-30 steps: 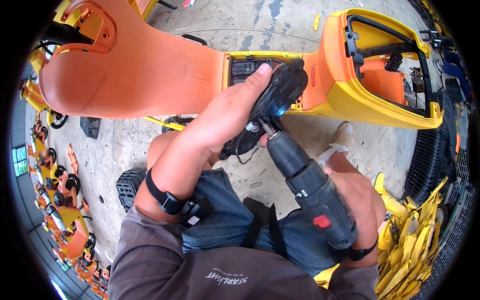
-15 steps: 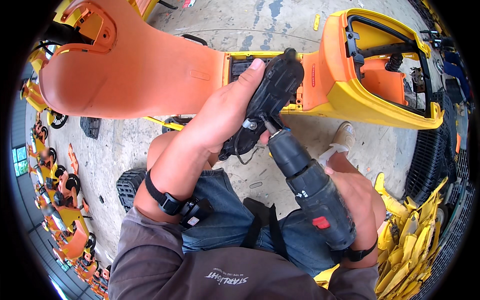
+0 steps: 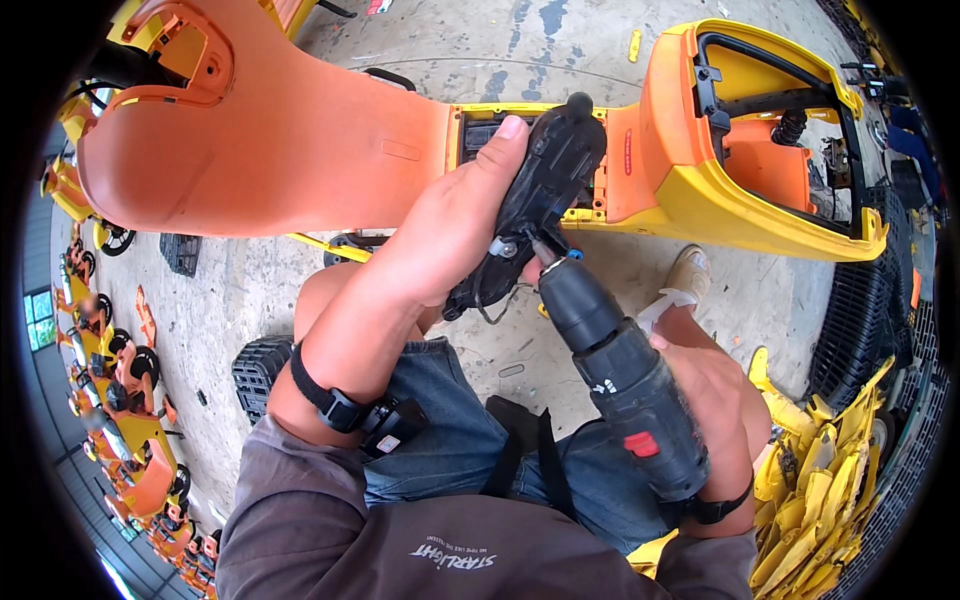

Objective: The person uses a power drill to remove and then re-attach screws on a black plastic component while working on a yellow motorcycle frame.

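My left hand (image 3: 455,225) grips an elongated black plastic assembly (image 3: 555,160), which has a thin cable loop at its lower end and is tilted up to the right over the scooter body. My right hand (image 3: 700,385) holds a black cordless drill (image 3: 625,390) with a red switch. The drill's bit meets the black assembly beside a small metal fitting, close under my left fingers. Behind them lies the scooter body, with an orange seat-shaped panel (image 3: 270,170) on the left, an open compartment in the middle, and a yellow-rimmed orange end section (image 3: 660,180) on the right.
A pile of yellow panels (image 3: 820,470) lies at the lower right beside black plastic racks (image 3: 855,320). Rows of orange and yellow scooters (image 3: 150,440) line the left. A black tray-like part (image 3: 260,375) sits on the concrete floor (image 3: 520,360) by my left leg.
The black assembly has shifted slightly up and left in my left hand. The drill has shifted slightly with it, its bit still at the assembly.
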The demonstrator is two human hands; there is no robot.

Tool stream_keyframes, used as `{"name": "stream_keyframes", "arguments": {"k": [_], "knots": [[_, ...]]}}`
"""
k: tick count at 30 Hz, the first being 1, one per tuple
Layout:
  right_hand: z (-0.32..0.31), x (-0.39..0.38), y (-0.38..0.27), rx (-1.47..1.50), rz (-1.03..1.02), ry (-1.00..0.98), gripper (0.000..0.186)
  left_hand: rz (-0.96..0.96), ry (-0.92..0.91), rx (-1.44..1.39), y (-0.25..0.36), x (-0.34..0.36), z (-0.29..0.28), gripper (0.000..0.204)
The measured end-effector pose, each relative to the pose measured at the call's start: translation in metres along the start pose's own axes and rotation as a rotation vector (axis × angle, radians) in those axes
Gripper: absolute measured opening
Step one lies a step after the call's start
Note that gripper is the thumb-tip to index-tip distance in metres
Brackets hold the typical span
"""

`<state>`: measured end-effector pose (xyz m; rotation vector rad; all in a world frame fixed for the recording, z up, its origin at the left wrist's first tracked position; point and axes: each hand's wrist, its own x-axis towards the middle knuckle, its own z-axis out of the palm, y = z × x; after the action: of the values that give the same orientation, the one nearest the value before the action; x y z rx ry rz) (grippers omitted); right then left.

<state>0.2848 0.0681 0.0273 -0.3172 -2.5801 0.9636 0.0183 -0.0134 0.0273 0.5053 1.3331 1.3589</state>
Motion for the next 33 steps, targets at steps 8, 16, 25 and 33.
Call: {"name": "stream_keyframes", "arguments": {"k": [8, 16, 25, 33], "knots": [[-0.0040, 0.0066, -0.0072, -0.025, 0.005, -0.003, 0.051, 0.014, 0.027, -0.012, -0.0004, 0.0003, 0.0012, 0.059], [-0.0033, 0.0049, -0.0060, -0.027, 0.006, 0.002, 0.049, 0.002, 0.032, -0.007, 0.0002, 0.0000, -0.0020, 0.060], [-0.0037, 0.0006, -0.0046, 0.040, 0.060, -0.039, 0.050, 0.017, 0.057, -0.034, -0.0010, 0.0005, 0.0015, 0.060], [-0.0005, 0.0021, -0.0055, 0.026, 0.045, 0.005, 0.050, 0.059, 0.051, 0.011, 0.0007, -0.0009, -0.0014, 0.061]]}}
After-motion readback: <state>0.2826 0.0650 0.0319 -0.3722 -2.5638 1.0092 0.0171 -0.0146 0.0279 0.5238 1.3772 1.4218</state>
